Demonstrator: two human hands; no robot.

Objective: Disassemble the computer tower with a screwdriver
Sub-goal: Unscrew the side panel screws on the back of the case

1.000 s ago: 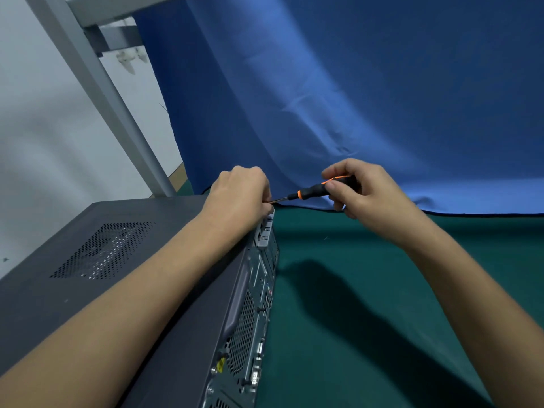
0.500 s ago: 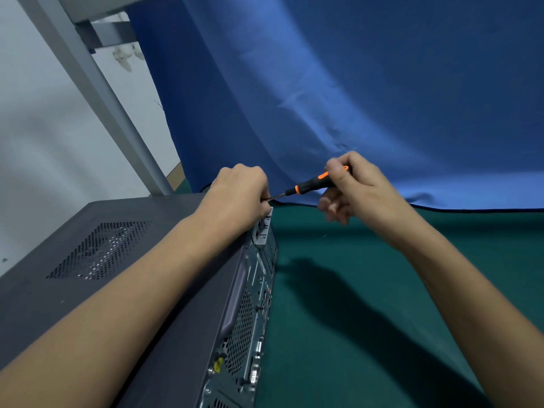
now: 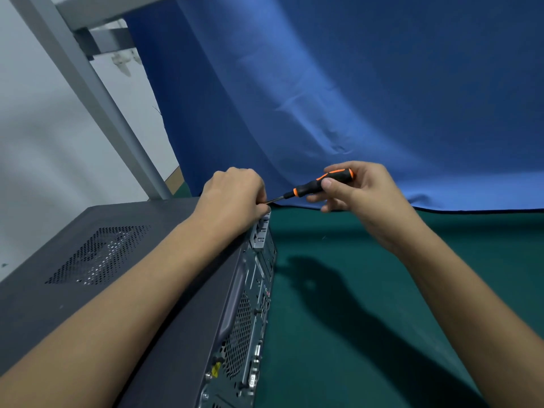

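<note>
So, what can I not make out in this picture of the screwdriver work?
Head view only:
Screwdriver tip and any screw: hidden behind the curled fingers of the left hand.
What the left hand holds: hidden by its own back.
Computer tower near end: cut off by the bottom edge.
Rear panel port markings: too small.

No text, brand, number or sign can be read. The only label in view is a small yellow sticker point(image 3: 216, 370) low on the near end of the rear panel of the dark grey metal computer tower point(image 3: 73, 245), at the left of the scene. It bears a dark mark, but this is too small and blurred to make out. The markings beside the ports on that panel are also too small to read.
</note>
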